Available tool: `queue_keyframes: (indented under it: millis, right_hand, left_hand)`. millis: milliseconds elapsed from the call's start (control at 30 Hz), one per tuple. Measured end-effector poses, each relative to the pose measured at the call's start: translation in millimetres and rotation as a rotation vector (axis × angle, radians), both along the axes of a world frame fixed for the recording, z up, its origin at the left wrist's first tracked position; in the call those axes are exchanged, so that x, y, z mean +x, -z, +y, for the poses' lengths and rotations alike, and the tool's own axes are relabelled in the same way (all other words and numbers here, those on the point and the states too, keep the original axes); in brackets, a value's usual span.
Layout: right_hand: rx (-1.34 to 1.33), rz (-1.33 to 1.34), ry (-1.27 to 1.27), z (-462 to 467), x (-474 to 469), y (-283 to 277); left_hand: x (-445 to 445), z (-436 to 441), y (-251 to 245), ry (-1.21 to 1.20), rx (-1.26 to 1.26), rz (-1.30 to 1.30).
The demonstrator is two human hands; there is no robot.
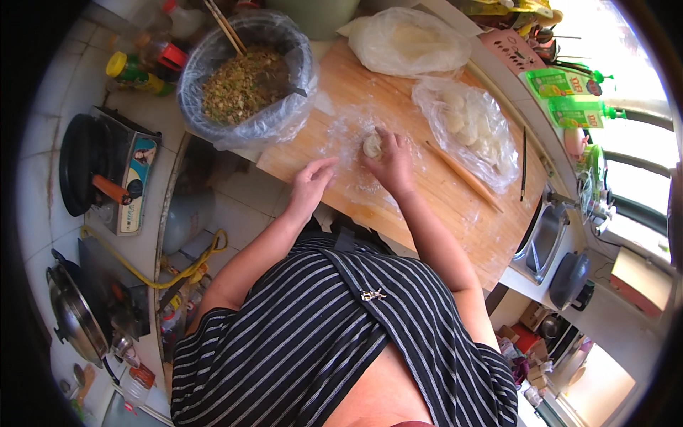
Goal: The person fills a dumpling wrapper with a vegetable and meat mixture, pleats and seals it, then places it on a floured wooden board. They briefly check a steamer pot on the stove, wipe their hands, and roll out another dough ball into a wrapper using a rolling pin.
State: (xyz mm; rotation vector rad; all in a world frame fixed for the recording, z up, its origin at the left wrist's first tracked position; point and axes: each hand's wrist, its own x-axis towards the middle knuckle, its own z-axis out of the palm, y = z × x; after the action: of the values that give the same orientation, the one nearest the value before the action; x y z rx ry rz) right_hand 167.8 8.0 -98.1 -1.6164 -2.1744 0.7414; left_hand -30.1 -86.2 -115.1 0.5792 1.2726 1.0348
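On the floured wooden board [341, 107], my right hand [394, 163] curls over a small round piece of dough [372, 145], with thumb and fingers around its edge. My left hand [315, 179] hovers by the board's near edge, fingers slightly spread and holding nothing. To the right of the dough lies a wooden rolling pin [464, 177]. Beyond it a clear plastic bag [469, 131] holds several pale lumps of dough. A large bowl lined with plastic film [189, 91] contains chopped filling [240, 88], and a pair of chopsticks [227, 29] stands in it.
A bag of pale flour-like contents [408, 42] sits at the board's far edge. A thin black stick [523, 163] lies at the right, near the sink [545, 240]. Bottles [136, 74] and a black frying pan [80, 165] stand at the left; a yellow hose [187, 272] hangs below.
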Motion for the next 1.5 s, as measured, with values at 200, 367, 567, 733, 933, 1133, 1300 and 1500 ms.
queue_keyframes:
  millis: [200,367,567,733,933,1133,1300,1500]
  right_hand:
    - [-1.154,1.345,0.163,-22.7,-3.9,-57.1]
    - [-1.307,1.782,0.108,-38.2,5.1,-54.2]
    - [-0.235,0.227,-0.002,-9.8,14.4,-44.3]
    - [0.18,-0.024,-0.074,-2.0,12.8,-39.9]
    - [0.087,0.379,-0.447,-45.9,-32.9,-69.5]
    - [0.288,0.377,-0.208,-57.6,5.5,-42.9]
    - [-0.027,0.295,0.352,-64.5,59.5,-28.4]
    - [-0.692,1.029,0.5,-75.5,-0.6,-1.0]
  left_hand:
    - [15.3,26.2,-44.6,-0.076,-0.091,-0.531]
    - [10.9,29.5,-58.6,-0.076,-0.144,-0.544]
    - [7.2,18.2,-38.5,-0.169,-0.219,-0.342]
    - [5.9,12.9,-28.5,-0.199,-0.188,-0.285]
    - [25.8,6.0,-34.2,0.108,-0.305,-0.555]
    - [15.2,19.8,-75.2,0.374,-0.283,-0.566]
    - [-12.8,26.7,-72.3,0.241,-0.176,-0.202]
    - [1.2,31.2,-26.2,-0.033,-0.154,-0.068]
